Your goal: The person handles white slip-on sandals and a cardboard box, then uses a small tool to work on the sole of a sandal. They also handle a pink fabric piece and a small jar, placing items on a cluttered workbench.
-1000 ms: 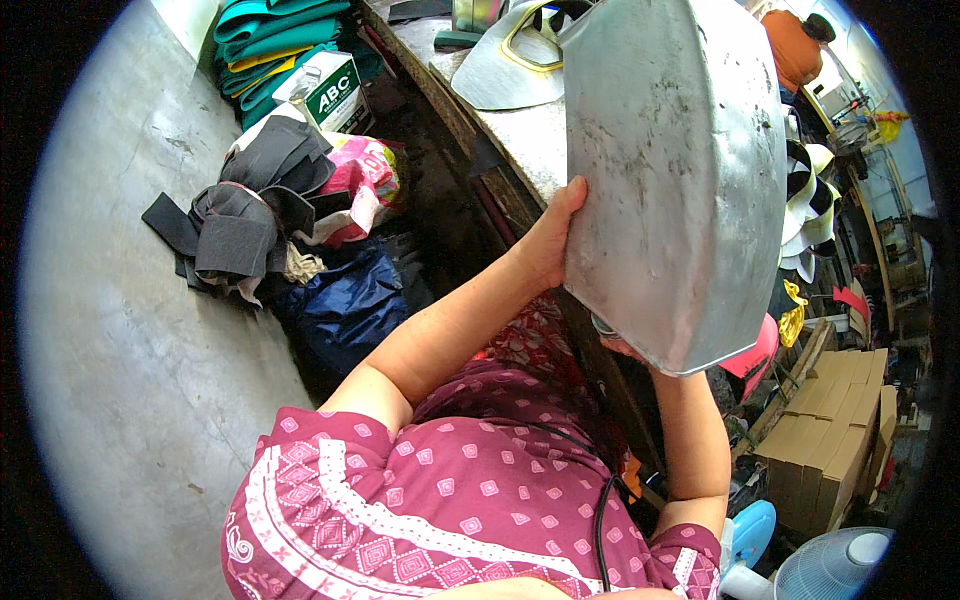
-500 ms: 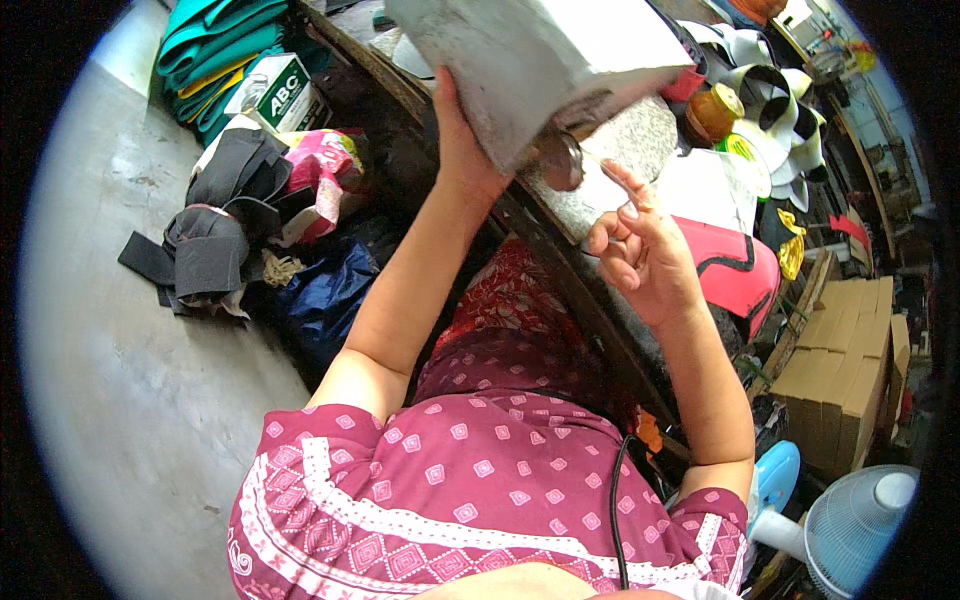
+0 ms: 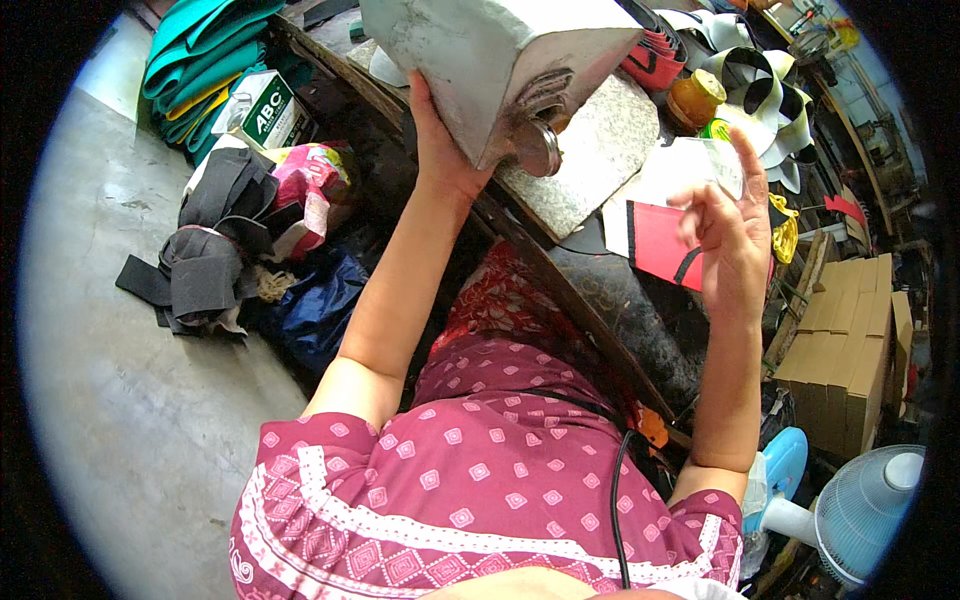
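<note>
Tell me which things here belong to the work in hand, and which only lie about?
In hand:
- grey metal can, tilted, held by left hand
- right hand, open, holding nothing
- stone slab under the can

Lying about:
- dark cloth scraps
- cardboard boxes
- fan

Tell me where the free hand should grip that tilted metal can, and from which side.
Probably the right-hand flat wall of the grey metal can, coming in from the right. The left hand already props its lower left edge; the round capped spout points down, so keep the right hand off it.
</note>
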A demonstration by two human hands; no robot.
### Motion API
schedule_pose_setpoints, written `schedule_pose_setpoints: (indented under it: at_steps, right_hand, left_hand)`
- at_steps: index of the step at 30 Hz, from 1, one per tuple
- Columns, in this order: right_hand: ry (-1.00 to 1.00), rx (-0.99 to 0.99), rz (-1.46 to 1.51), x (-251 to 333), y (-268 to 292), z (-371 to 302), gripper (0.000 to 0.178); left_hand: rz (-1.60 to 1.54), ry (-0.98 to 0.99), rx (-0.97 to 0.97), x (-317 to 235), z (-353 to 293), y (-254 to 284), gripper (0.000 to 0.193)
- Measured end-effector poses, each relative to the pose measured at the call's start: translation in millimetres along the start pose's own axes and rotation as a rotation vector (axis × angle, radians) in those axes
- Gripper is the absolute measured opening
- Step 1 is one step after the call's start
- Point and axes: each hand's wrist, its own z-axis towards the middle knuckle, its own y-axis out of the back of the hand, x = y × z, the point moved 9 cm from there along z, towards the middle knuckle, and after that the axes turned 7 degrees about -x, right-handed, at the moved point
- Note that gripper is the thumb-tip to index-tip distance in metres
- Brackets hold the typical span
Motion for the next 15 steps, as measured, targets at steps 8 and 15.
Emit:
schedule_pose_setpoints:
  at_steps: [8, 15]
  right_hand:
    - [0.448, 0.076, -0.598, -26, -64, 1, 0.144]
    - [0.227, 0.094, -0.135, -32, -55, 22, 0.117]
  left_hand:
    - [-0.046, -0.013, 0.049, 14, -25, -28, 0.081]
    - [0.008, 0.036, 0.166, 19, -44, -38, 0.085]
